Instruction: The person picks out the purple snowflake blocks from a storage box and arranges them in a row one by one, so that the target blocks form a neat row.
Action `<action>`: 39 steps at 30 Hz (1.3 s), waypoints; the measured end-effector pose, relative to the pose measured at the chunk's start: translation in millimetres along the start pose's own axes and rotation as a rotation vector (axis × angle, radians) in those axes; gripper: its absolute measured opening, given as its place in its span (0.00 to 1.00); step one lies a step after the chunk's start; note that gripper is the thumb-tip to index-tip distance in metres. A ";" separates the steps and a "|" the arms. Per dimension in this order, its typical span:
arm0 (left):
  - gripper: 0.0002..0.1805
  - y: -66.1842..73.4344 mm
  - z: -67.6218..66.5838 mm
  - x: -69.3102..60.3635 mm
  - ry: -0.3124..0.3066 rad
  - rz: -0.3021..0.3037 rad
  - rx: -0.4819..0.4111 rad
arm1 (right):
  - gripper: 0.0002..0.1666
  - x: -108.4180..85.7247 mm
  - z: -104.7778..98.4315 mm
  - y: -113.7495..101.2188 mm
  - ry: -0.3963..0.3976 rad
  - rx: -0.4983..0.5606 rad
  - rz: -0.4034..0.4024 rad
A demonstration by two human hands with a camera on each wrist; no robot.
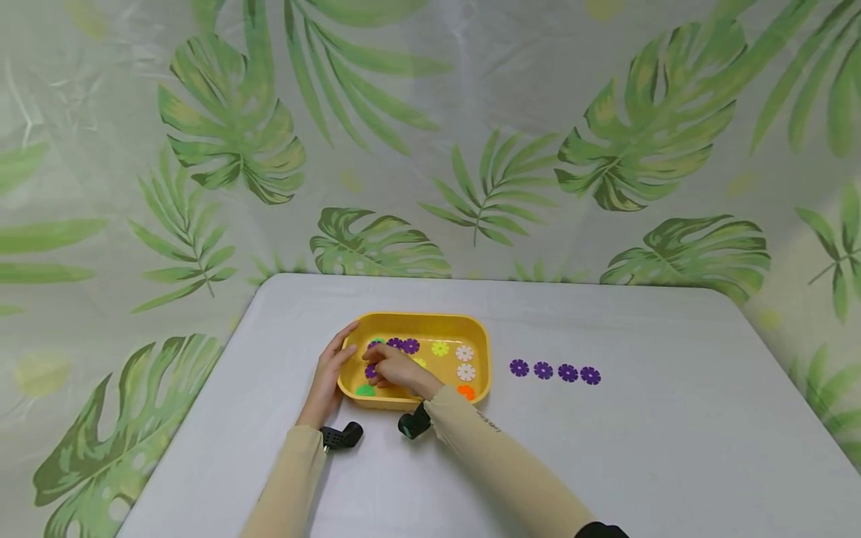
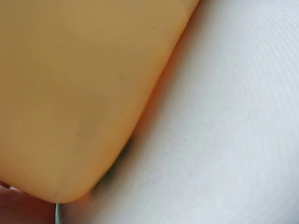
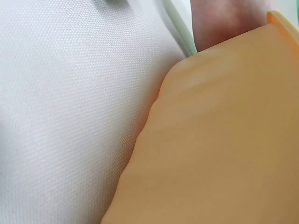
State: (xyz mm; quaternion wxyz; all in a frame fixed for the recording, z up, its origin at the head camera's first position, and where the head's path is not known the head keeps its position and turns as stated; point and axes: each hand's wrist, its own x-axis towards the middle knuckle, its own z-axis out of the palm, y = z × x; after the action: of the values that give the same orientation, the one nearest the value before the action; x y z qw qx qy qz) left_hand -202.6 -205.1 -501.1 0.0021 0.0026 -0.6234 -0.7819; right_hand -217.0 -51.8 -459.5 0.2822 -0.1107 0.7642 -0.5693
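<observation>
A yellow tray (image 1: 420,321) stands on the white table, its outer wall (image 2: 84,84) filling much of the left wrist view. My left hand (image 1: 331,368) grips the tray's left end, thumb over the rim. Inside the tray my right hand (image 1: 398,369) reaches over the left half with bent fingers, close to a purple flower disc (image 1: 371,370); whether it pinches a disc cannot be made out. More purple discs (image 1: 410,346) lie behind the fingers. White discs (image 1: 464,353), a yellow-green disc (image 1: 440,349), a green disc (image 1: 365,391) and an orange disc (image 1: 466,391) lie in the tray too.
Right of the tray, several purple discs (image 1: 543,370) lie in a row on the white table (image 1: 646,448). A leaf-patterned sheet (image 1: 498,134) hangs behind the table and along its sides. The right wrist view shows the tray's outer wall (image 3: 219,130) beside the table surface.
</observation>
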 end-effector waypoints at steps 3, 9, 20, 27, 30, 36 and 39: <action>0.24 -0.1 1.2 0.2 -0.004 0.001 0.005 | 0.20 -1.1 -1.5 0.9 0.017 -0.014 -0.003; 0.24 -0.3 1.9 0.3 -0.017 0.006 0.031 | 0.13 -4.6 -4.3 2.4 0.100 -0.074 0.002; 0.24 1.2 1.8 -1.4 -0.020 -0.007 0.028 | 0.14 -23.9 -30.4 3.9 0.107 0.009 -0.061; 0.24 1.1 2.0 -1.5 -0.004 -0.008 0.018 | 0.14 -52.3 -78.4 5.6 0.108 0.095 -0.103; 0.24 0.4 1.4 -1.3 0.001 -0.010 0.014 | 0.15 -65.2 -105.7 10.3 0.140 0.070 -0.115; 0.24 0.8 1.1 -2.9 0.005 -0.012 0.015 | 0.16 -100.2 -167.5 32.8 0.231 0.030 -0.130; 0.24 1.0 0.4 -3.5 0.004 -0.011 0.012 | 0.17 -120.3 -198.8 50.9 0.281 0.015 -0.140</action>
State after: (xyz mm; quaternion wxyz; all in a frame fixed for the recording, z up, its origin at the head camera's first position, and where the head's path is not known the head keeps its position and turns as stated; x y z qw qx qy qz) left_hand -199.1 -204.9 -500.0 -0.0008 0.0076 -0.6283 -0.7780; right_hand -221.9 184.4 -432.0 0.1327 -0.0808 0.7822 -0.6033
